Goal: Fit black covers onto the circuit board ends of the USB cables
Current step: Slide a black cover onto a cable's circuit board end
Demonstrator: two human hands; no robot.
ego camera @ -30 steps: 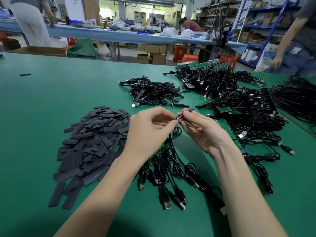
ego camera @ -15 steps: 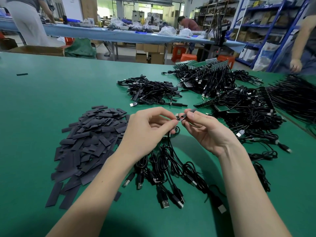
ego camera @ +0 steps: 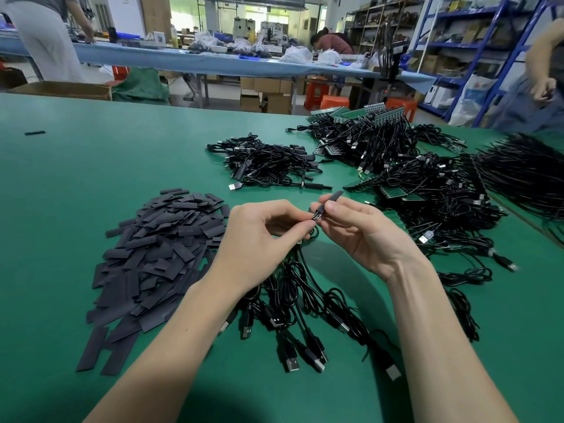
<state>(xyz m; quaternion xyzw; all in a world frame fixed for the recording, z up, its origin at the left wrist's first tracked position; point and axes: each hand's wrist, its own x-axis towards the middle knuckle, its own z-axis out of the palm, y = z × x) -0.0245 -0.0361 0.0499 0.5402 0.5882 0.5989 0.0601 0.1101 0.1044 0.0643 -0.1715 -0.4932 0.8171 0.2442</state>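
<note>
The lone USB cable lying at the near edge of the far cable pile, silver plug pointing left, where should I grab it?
Take the cable by its black plug housing just right of the silver tip, coming from above and the left. That end sticks out clear of the tangle, flat on the green mat, so a pinch across its sides fits.

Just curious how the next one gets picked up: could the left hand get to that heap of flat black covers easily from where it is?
Probably yes. The heap of black covers lies open on the green table just beside the left hand, with nothing between. But that hand is pinching the cable end, so it must let go first.
</note>
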